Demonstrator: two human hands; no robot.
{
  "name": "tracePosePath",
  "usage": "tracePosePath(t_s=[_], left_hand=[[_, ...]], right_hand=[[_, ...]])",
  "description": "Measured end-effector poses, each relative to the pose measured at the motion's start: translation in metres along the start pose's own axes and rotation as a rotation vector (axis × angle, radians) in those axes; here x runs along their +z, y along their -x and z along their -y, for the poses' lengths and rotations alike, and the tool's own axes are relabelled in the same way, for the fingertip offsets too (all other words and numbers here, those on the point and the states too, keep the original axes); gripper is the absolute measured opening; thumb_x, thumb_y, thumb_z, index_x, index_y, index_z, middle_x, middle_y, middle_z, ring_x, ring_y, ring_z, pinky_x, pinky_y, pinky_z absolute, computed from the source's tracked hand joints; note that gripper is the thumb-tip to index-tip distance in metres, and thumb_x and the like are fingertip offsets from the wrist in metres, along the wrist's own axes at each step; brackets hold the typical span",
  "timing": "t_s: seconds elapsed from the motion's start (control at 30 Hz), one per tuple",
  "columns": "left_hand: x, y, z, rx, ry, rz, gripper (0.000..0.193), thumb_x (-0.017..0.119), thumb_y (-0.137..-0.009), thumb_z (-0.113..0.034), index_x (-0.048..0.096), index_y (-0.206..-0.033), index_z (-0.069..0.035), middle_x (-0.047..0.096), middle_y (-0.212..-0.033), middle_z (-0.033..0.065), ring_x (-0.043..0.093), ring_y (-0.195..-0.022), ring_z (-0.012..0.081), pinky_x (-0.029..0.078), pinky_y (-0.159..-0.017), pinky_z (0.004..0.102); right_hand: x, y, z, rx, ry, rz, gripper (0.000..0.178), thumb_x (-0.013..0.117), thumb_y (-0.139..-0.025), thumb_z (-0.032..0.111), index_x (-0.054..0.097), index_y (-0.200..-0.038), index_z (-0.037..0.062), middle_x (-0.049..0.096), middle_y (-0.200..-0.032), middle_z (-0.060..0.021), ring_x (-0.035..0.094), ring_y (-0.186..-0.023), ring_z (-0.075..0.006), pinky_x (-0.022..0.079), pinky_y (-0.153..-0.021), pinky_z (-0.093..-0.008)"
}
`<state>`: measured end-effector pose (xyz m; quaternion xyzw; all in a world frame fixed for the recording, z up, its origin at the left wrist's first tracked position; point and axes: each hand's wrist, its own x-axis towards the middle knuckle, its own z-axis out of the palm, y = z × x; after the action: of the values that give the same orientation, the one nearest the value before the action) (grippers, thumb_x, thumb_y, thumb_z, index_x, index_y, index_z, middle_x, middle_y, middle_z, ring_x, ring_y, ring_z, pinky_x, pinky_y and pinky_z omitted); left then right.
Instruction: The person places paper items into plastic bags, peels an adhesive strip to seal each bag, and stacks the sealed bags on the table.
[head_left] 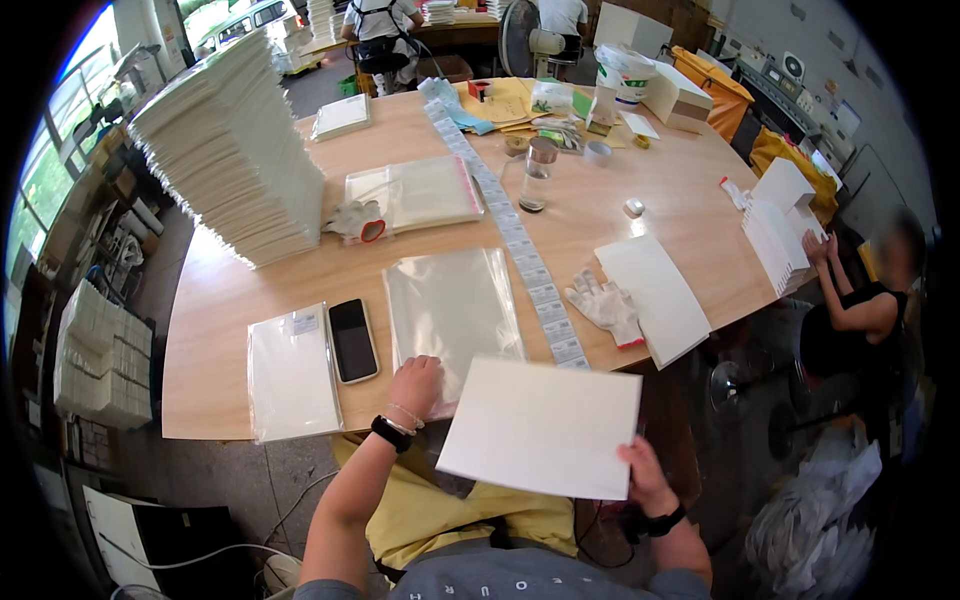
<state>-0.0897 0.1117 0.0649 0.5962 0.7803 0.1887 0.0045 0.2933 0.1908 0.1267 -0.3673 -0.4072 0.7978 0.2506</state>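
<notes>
My right hand [648, 475] grips the right edge of a stiff white paper sheet [545, 430], thumb on top, holding it tilted above my lap and the table's front edge. A pile of clear plastic bags [450, 300] lies flat just beyond it. At the near edge of these bags is my left hand [420, 385], its fingers curled together on the plastic; the fingertips are partly hidden. Left of the pile are a black-screened phone [354, 340] and a white paper pack in a clear bag [292, 372].
A tall paper stack [235, 150] stands at the left. A label strip [520, 240] runs across the table [210, 350]. A glove [605, 305], white sheets [655, 300] and a glass jar [537, 175] lie rightward. A co-worker [860, 300] handles paper at the right edge.
</notes>
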Motion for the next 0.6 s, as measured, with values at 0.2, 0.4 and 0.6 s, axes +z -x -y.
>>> tracePosePath(t_s=[0.2,0.4,0.6], left_hand=[[-0.008,0.019,0.001,-0.172,0.007,-0.364,0.044,0.06,-0.071,-0.021,0.051,-0.109,0.002,0.055,-0.096,0.0172,0.054,-0.09,0.0316,0.044,-0.075,0.0396],[-0.031,0.015,-0.008,-0.699,1.314,0.172,0.032,0.049,-0.085,-0.02,0.05,-0.102,0.007,0.062,-0.08,0.0147,0.063,-0.064,0.0194,0.049,-0.052,0.0252],[-0.011,0.031,-0.053,-0.474,1.082,-0.103,0.02,0.045,-0.085,-0.011,0.051,-0.095,0.006,0.061,-0.073,0.0098,0.062,-0.066,0.0179,0.05,-0.06,0.0267]], right_hand=[[0.036,0.001,-0.044,0.075,-0.214,-0.076,0.016,0.046,-0.087,0.018,0.048,-0.101,0.0103,0.054,-0.076,0.001,0.046,-0.051,-0.0057,0.032,-0.038,-0.0173],[0.064,0.001,-0.062,0.05,-0.282,-0.161,0.015,0.046,-0.088,0.02,0.046,-0.101,0.0128,0.052,-0.075,0.0013,0.045,-0.051,-0.0079,0.034,-0.041,-0.0191],[0.086,0.002,-0.064,0.169,-0.411,-0.211,0.011,0.049,-0.088,0.023,0.049,-0.095,0.0147,0.053,-0.074,0.0016,0.046,-0.054,-0.0092,0.037,-0.046,-0.0219]])
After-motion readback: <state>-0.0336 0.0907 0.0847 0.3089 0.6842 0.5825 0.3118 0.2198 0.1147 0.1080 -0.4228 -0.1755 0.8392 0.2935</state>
